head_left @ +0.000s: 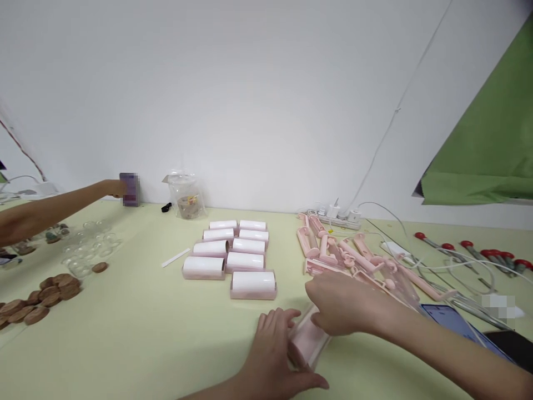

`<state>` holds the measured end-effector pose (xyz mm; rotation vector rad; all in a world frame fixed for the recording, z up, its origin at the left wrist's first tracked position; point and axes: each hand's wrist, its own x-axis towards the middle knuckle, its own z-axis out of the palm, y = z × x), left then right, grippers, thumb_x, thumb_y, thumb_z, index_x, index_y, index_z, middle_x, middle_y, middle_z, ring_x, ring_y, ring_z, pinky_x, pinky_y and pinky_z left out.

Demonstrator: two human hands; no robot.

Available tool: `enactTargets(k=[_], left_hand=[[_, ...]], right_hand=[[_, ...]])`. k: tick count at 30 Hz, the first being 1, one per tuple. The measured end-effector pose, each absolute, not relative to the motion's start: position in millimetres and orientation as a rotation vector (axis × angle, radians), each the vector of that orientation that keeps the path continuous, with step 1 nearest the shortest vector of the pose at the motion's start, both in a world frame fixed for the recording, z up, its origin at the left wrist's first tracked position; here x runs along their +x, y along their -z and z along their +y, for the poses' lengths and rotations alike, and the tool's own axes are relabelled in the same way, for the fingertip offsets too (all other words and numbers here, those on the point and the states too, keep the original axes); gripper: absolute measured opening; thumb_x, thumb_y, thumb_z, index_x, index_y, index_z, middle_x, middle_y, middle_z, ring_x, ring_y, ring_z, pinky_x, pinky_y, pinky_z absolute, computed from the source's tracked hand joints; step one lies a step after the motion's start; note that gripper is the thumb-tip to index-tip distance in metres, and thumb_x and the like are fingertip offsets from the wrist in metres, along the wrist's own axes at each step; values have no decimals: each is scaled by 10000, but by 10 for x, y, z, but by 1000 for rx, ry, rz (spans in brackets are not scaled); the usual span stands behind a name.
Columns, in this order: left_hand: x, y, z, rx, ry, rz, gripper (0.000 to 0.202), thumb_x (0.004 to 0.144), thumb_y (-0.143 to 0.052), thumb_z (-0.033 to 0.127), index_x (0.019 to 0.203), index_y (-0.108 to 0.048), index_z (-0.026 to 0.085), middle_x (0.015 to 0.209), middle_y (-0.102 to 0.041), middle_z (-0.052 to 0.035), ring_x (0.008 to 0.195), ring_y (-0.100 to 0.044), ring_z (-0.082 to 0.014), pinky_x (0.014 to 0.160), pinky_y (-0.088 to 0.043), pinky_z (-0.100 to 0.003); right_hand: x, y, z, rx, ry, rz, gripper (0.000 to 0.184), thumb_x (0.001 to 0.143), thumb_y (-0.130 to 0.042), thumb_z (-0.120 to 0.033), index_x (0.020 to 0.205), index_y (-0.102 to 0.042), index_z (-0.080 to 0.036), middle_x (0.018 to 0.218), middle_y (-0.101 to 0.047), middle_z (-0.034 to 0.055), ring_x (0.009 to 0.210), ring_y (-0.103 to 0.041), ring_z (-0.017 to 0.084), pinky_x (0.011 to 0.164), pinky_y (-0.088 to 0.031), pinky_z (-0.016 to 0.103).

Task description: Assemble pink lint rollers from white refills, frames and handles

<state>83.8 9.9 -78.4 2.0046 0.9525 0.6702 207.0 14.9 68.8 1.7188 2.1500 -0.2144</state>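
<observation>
Near the front of the table, my left hand (270, 353) cups the lower end of a clear, pinkish plastic cover (308, 340), its thumb stretched out along the near side. Closed around the upper end of that cover is my right hand (339, 303); its fingertips are partly hidden. The cover is tilted and slightly blurred, and what is inside it is hard to make out. Beyond my hands, several white lint roller refills (253, 281) lie in pinkish covers in two columns. A heap of pink plastic roller handles and covers (328, 247) lies just past my right hand.
At left, another person's arm (58, 208) reaches to a phone (130, 189) against the wall. Wooden discs (50, 294), clear domes (94, 244), a plastic bag (187, 197) and a white strip (175, 257) lie around. Right are cables, a power strip (339, 219), red-tipped tools (447, 247) and a phone (453, 325).
</observation>
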Motion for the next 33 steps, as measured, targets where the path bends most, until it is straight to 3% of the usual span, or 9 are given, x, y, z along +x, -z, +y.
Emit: enactTargets(k=[5,11,14,18,20,23,27,31,33], left_hand=[[842,828,112,2016,-680,922,817,499,-763,356,1179,-351,170,1077,-480,-91,960,-463,-249,836,-395,-396],[857,840,133,2138,-676,890,748,500,-750,339,1135,-405,148,1032,-512,-113,955,-471,-286,833,-391,-426],[843,807,138,2160,-710,889,690,519,-709,276,1123,-404,138,996,-524,-108,929,-478,-274,813,-400,-402],[766,778,173,2154,-778,914,555,575,-606,220,1090,-407,167,989,-500,-78,927,-470,-237,820,-394,-368],[721,775,215,2159,-768,900,515,571,-586,202,1059,-422,175,990,-488,-68,930,-462,-229,820,-391,-360],[674,776,279,2158,-738,843,558,553,-573,172,1083,-398,174,1018,-474,-67,954,-450,-222,842,-382,-349],[661,783,326,2165,-681,770,653,537,-551,130,1149,-327,181,1047,-458,-67,981,-445,-212,866,-376,-333],[647,791,376,2182,-630,774,714,530,-555,132,1185,-275,188,1070,-458,-77,991,-453,-221,873,-379,-348],[619,802,414,2204,-581,792,732,515,-564,138,1187,-278,181,1066,-472,-85,981,-466,-233,864,-388,-364]], right_hand=[[2095,-699,208,1679,224,2075,230,598,-512,-100,737,-684,-37,708,-680,188,627,-634,280,364,-292,236],[1973,-731,231,1683,328,2015,200,642,-507,-119,620,-683,-28,540,-667,145,445,-586,174,374,-349,215],[2000,-812,279,1719,418,1976,422,778,-434,-323,654,-675,1,498,-645,146,401,-555,149,415,-394,226],[2315,-977,325,1592,1134,2018,593,793,-342,-556,993,-606,-63,604,-656,72,439,-562,141,466,-435,246],[2496,-970,285,1536,1247,2253,557,730,-481,-545,1117,-532,-148,724,-649,38,539,-575,144,490,-421,231],[2612,-764,156,1649,854,2580,426,613,-659,-434,977,-611,-219,736,-602,-5,643,-546,151,502,-364,201],[2500,-379,4,1935,759,2666,134,701,-536,-219,793,-631,-196,651,-563,-26,599,-496,114,494,-329,187],[2489,-288,-71,2045,858,2621,211,684,-543,-213,877,-629,-212,706,-585,-18,644,-523,131,514,-352,196],[2621,-336,-87,1967,1056,2577,501,628,-636,-251,1117,-526,-262,777,-607,-26,698,-563,149,570,-396,212]])
